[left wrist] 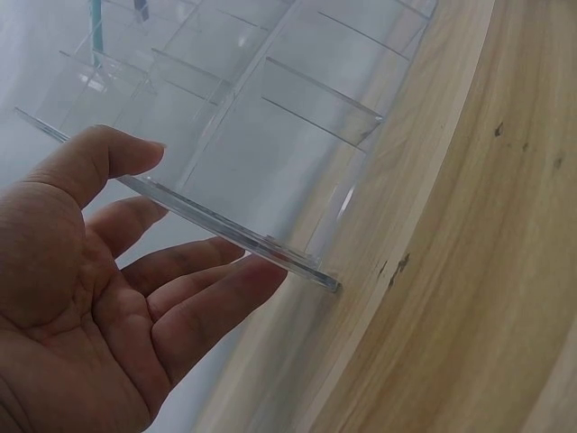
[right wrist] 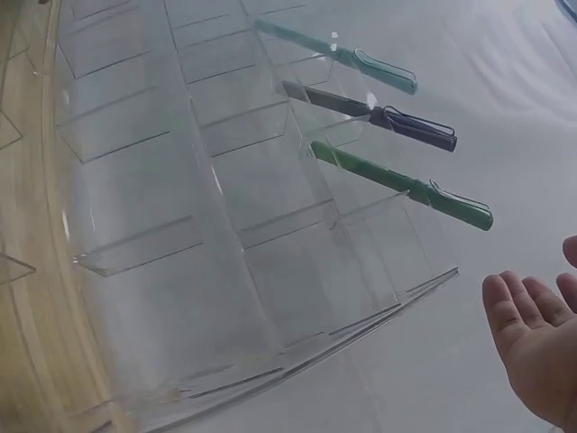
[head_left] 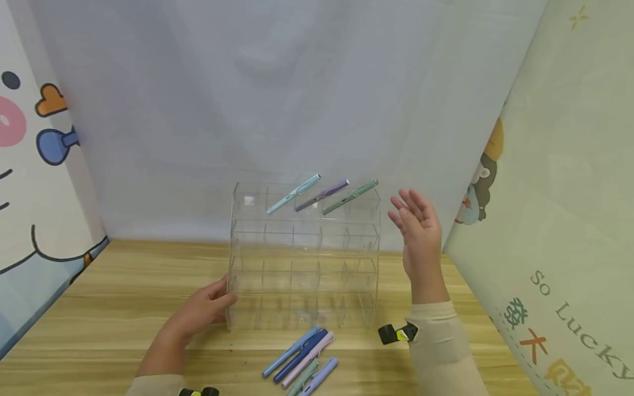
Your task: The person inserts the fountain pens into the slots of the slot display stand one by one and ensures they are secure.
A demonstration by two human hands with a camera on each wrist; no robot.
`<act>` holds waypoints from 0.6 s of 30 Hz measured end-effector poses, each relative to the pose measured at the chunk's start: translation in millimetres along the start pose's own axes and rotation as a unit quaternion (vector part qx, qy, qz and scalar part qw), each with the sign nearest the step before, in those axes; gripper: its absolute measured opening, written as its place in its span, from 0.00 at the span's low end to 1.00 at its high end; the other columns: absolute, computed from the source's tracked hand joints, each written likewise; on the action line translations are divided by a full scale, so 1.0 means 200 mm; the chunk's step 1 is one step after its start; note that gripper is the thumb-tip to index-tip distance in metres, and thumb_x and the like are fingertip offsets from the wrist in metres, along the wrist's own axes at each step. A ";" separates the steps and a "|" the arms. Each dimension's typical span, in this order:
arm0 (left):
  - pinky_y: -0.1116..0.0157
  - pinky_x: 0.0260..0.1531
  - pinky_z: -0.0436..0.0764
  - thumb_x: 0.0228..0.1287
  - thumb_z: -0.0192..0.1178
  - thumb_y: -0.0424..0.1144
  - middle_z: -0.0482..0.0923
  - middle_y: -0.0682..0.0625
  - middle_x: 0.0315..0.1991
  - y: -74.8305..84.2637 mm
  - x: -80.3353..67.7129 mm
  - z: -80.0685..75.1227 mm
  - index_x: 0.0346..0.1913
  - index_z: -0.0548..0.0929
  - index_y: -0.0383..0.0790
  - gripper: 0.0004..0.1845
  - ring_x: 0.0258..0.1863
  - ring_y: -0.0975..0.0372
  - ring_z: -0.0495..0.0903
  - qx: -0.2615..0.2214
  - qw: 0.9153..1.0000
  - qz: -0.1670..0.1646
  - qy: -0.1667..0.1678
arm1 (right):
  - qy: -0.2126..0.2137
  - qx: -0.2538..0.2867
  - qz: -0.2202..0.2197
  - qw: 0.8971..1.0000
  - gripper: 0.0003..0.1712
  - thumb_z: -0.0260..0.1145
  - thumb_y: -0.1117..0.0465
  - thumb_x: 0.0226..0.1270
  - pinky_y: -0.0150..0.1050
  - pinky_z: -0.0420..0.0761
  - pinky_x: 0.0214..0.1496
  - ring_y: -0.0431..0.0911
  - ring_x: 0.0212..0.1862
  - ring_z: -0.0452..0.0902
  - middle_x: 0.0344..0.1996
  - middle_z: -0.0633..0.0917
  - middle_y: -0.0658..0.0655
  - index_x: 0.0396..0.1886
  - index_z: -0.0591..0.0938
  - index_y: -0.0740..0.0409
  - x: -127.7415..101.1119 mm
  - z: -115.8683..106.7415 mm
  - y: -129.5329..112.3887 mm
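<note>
A clear acrylic pen stand [head_left: 305, 221] with stepped, divided tiers stands upright on the table. Leaning in its top tier are a light blue pen [head_left: 294, 194], a purple pen [head_left: 322, 196] and a green pen [right wrist: 401, 185]. My left hand [head_left: 205, 308] holds the stand's left side low down, its thumb [left wrist: 135, 155] over the edge and the other fingers at the outer face. To the right of the top tier, apart from it, my right hand [head_left: 418, 231] is raised with fingers extended and nothing in it. Several capped pens, including a dark blue pen [head_left: 300, 356], lie in front of the stand.
The wooden table [head_left: 148, 275] runs back to a pale grey cloth [head_left: 307, 99]. A cartoon-printed panel [head_left: 39, 209] stands at the left, and a light green printed panel [head_left: 559, 220] at the right.
</note>
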State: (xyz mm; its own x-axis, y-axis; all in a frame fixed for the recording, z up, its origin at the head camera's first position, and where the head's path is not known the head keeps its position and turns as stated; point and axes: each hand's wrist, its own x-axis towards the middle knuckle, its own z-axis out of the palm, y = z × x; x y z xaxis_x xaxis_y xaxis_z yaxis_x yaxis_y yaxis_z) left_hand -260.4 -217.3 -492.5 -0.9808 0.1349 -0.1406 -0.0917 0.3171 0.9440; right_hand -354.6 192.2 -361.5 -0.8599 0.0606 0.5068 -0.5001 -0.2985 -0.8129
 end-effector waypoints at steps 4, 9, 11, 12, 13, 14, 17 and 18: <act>0.52 0.55 0.81 0.68 0.58 0.59 0.53 0.36 0.76 -0.01 0.00 0.00 0.79 0.49 0.44 0.45 0.71 0.40 0.61 0.002 1.000 -0.001 0.001 | 0.012 0.034 -0.004 0.999 0.25 0.55 0.66 0.76 0.41 0.79 0.61 0.55 0.68 0.70 0.68 0.69 0.64 0.70 0.66 0.60 -0.11 -0.03 -0.02; 0.52 0.55 0.81 0.68 0.58 0.59 0.53 0.35 0.76 -0.02 0.00 0.00 0.79 0.49 0.45 0.46 0.71 0.40 0.61 -0.002 1.000 -0.002 -0.002 | 0.012 0.054 -0.015 0.998 0.25 0.55 0.68 0.75 0.42 0.81 0.58 0.57 0.67 0.71 0.67 0.70 0.66 0.69 0.66 0.63 -0.22 -0.05 -0.05; 0.52 0.55 0.81 0.68 0.58 0.59 0.53 0.36 0.76 -0.02 0.00 0.00 0.79 0.48 0.45 0.46 0.71 0.40 0.61 -0.004 1.000 -0.002 -0.004 | 0.001 0.060 -0.023 0.998 0.25 0.55 0.68 0.75 0.42 0.82 0.58 0.57 0.66 0.71 0.67 0.70 0.66 0.69 0.65 0.65 -0.25 -0.06 -0.06; 0.52 0.55 0.81 0.68 0.58 0.59 0.53 0.36 0.76 -0.02 0.00 0.00 0.79 0.48 0.45 0.46 0.71 0.40 0.61 -0.005 1.000 -0.002 -0.004 | -0.005 0.063 -0.027 0.998 0.25 0.54 0.69 0.75 0.43 0.82 0.58 0.57 0.66 0.71 0.67 0.71 0.67 0.69 0.65 0.66 -0.27 -0.07 -0.07; 0.52 0.55 0.81 0.68 0.58 0.58 0.53 0.36 0.76 -0.02 0.00 0.00 0.79 0.48 0.45 0.45 0.71 0.40 0.61 -0.006 1.000 -0.002 -0.004 | -0.012 0.065 -0.031 0.997 0.25 0.54 0.69 0.75 0.43 0.82 0.58 0.57 0.66 0.71 0.67 0.71 0.67 0.69 0.65 0.67 -0.28 -0.08 -0.08; 0.52 0.55 0.81 0.69 0.58 0.58 0.53 0.35 0.76 -0.01 0.00 0.00 0.79 0.49 0.44 0.45 0.71 0.40 0.62 -0.006 1.000 -0.001 -0.004 | -0.018 0.068 -0.035 0.997 0.25 0.53 0.70 0.76 0.43 0.82 0.58 0.57 0.66 0.71 0.67 0.71 0.67 0.69 0.64 0.67 -0.29 -0.09 -0.08; 0.52 0.55 0.81 0.71 0.57 0.55 0.53 0.35 0.76 0.00 0.00 0.00 0.79 0.49 0.44 0.43 0.70 0.40 0.62 -0.005 1.000 -0.002 -0.004 | -0.030 0.072 -0.046 0.996 0.24 0.52 0.71 0.76 0.44 0.82 0.58 0.57 0.66 0.71 0.66 0.72 0.67 0.69 0.64 0.69 -0.31 -0.11 -0.09; 0.52 0.55 0.81 0.71 0.56 0.55 0.53 0.35 0.76 0.00 0.00 0.00 0.79 0.49 0.44 0.42 0.70 0.40 0.62 -0.003 1.000 -0.002 -0.004 | -0.031 0.073 -0.049 0.996 0.24 0.52 0.72 0.75 0.44 0.82 0.57 0.57 0.66 0.72 0.66 0.72 0.67 0.69 0.64 0.69 -0.32 -0.12 -0.09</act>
State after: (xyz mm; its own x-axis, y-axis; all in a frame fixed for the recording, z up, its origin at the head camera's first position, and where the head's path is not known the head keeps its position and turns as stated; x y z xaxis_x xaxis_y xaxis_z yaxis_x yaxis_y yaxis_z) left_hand -260.1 -216.6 -492.3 -0.9789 0.1412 -0.1475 -0.0975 0.3115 0.9452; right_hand -292.5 216.3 -385.3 -0.7979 0.0393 0.6014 -0.5570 -0.4295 -0.7109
